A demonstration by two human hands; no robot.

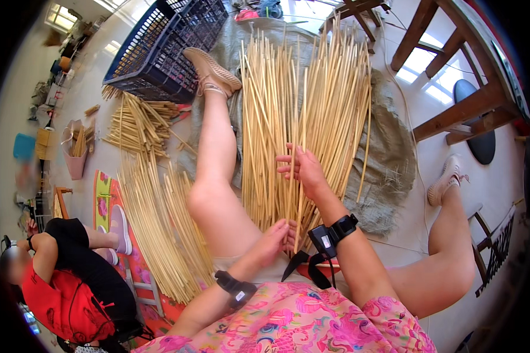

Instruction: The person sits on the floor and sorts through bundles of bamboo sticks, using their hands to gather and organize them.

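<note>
At the lower left of the frame a second person in a red top (pixel 53 294) is seen seated on the floor, well apart from the hands. Just right of that person, a long heap of pale sticks (pixel 159 235) is spread over a patterned mat (pixel 103 197), and above it a smaller crossed pile of sticks (pixel 138 126) is laid near a dark plastic crate (pixel 159 47) at the upper left. Near the lower centre, the left hand (pixel 275 238) is curled loosely around the near ends of a few thin sticks, its fingers partly closed on them. Slightly right and higher, the right hand (pixel 303 167) is held with fingers spread and half open, and a few upright sticks are pinched between them. Both hands are set at the near end of the large bundle of bamboo sticks (pixel 300 100), which is fanned out over a burlap sack (pixel 388 147) from the centre toward the top of the frame. At the upper right, wooden furniture legs (pixel 453 88) are seen.
</note>
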